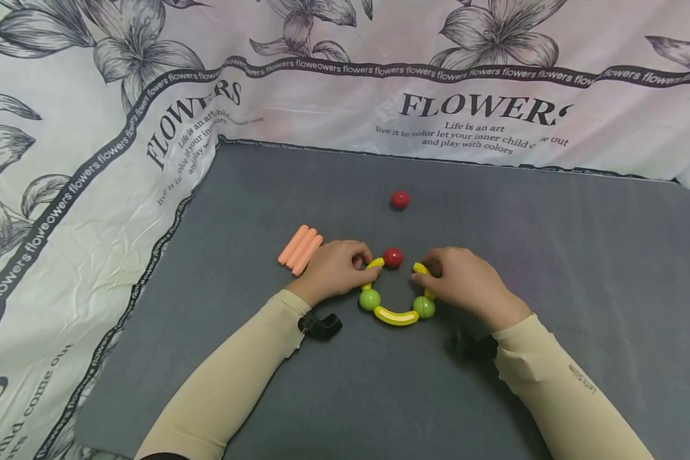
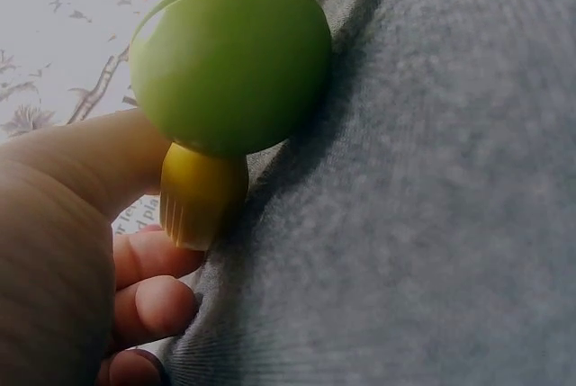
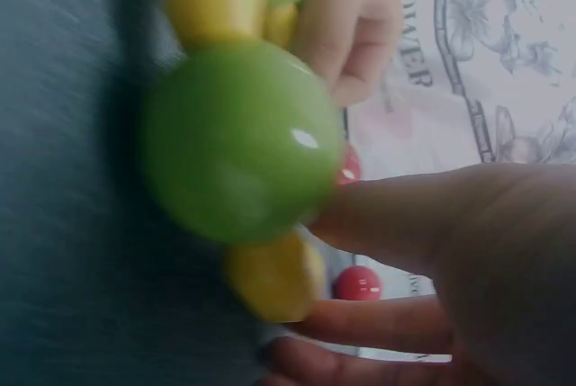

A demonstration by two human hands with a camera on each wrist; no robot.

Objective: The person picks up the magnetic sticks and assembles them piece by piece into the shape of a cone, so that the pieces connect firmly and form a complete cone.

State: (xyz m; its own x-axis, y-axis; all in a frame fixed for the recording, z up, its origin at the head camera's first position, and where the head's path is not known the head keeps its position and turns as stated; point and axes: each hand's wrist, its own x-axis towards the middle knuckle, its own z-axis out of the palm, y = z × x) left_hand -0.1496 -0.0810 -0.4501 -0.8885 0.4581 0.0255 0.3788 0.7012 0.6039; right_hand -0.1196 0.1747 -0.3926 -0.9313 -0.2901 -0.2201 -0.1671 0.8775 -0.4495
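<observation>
Two yellow curved pieces are lying left and right on the grey table; I'm watching the left hand and right hand pinching one each, judging them light, stiff, best held mid-curve.

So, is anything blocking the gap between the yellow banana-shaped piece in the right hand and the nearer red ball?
Nothing visible: in the head view, only grey tabletop shows between the nearer red ball and the yellow banana-shaped piece in the right hand. The other red ball lies beyond.
</observation>
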